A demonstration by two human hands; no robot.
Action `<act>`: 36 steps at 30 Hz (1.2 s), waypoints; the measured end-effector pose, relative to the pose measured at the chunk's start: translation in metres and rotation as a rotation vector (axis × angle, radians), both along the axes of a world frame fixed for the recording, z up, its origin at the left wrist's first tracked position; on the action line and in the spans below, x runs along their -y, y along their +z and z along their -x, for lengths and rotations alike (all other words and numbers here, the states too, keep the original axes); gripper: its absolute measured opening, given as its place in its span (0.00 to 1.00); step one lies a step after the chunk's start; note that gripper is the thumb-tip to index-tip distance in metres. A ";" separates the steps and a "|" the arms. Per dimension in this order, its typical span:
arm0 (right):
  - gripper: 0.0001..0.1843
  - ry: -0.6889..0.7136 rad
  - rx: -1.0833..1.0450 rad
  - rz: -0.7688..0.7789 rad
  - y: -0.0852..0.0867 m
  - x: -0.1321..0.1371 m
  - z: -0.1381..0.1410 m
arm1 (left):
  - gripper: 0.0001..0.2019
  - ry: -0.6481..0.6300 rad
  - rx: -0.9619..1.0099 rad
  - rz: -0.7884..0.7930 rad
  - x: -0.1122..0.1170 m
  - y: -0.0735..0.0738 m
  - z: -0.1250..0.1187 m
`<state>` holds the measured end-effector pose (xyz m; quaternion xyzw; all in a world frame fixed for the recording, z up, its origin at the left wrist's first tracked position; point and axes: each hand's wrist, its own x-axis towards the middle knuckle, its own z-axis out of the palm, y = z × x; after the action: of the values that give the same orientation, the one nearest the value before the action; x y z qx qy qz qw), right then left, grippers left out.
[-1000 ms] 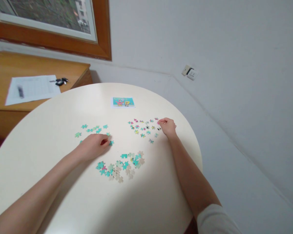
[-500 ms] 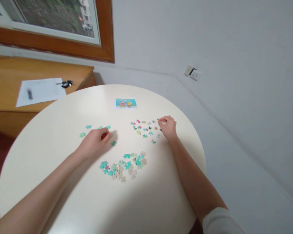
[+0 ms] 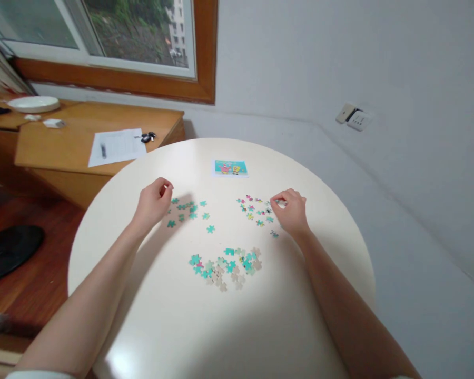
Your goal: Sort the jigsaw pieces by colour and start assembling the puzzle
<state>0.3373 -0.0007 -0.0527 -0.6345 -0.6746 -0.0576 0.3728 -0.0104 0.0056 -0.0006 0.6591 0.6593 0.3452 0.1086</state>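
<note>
My left hand is raised at the left edge of a group of teal puzzle pieces, its fingertips closed in a pinch. Whether a piece sits between those fingertips is too small to tell. On the other side, my right hand pinches at the right edge of a group of multicoloured puzzle pieces, covering some of them. What it grips cannot be made out. Nearer to me lies a heap of teal, pale green and grey puzzle pieces, which neither hand touches.
A SpongeBob picture card lies at the far side of the round white table. To the left, a wooden desk holds a sheet of paper, keys and a white dish. The wall stands behind and to the right.
The view has turned left, so the table sits further right. My left hand has moved left across the teal pieces, uncovering several. My right hand has shifted slightly left over the multicoloured pieces.
</note>
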 end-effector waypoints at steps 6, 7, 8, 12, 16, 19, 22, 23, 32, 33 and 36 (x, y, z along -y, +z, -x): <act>0.05 0.032 0.017 -0.030 0.000 0.000 0.002 | 0.10 0.043 -0.045 0.113 -0.014 -0.007 0.022; 0.05 0.038 0.021 -0.031 0.000 0.001 0.004 | 0.11 0.028 -0.058 0.129 -0.015 -0.009 0.023; 0.05 0.043 0.025 -0.031 0.001 0.002 0.006 | 0.11 0.007 -0.072 0.142 -0.016 -0.011 0.023; 0.05 0.075 0.030 -0.015 0.002 0.004 0.013 | 0.11 -0.132 -0.120 0.181 -0.017 -0.021 0.020; 0.05 0.096 0.035 0.002 0.001 0.005 0.017 | 0.13 -0.191 -0.188 0.197 -0.017 -0.030 0.014; 0.05 0.095 0.039 0.003 0.000 0.005 0.018 | 0.13 -0.191 -0.226 0.193 -0.017 -0.032 0.013; 0.05 0.086 0.045 0.004 -0.001 0.005 0.018 | 0.13 -0.144 -0.224 0.204 -0.018 -0.029 0.017; 0.05 0.084 0.048 0.006 -0.001 0.005 0.017 | 0.13 -0.118 -0.223 0.212 -0.018 -0.027 0.019; 0.05 0.098 0.022 0.010 -0.003 0.004 0.017 | 0.10 -0.106 -0.252 0.352 -0.016 -0.017 0.033; 0.05 0.097 0.024 0.008 -0.004 0.004 0.017 | 0.08 -0.129 -0.251 0.362 -0.015 -0.016 0.033; 0.05 0.094 0.030 0.006 -0.005 0.003 0.016 | 0.04 -0.185 -0.268 0.411 -0.014 -0.016 0.032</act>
<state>0.3209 -0.0035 -0.0578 -0.6023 -0.7093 -0.0475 0.3631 -0.0424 0.0194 -0.0168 0.7207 0.6609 0.1020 0.1829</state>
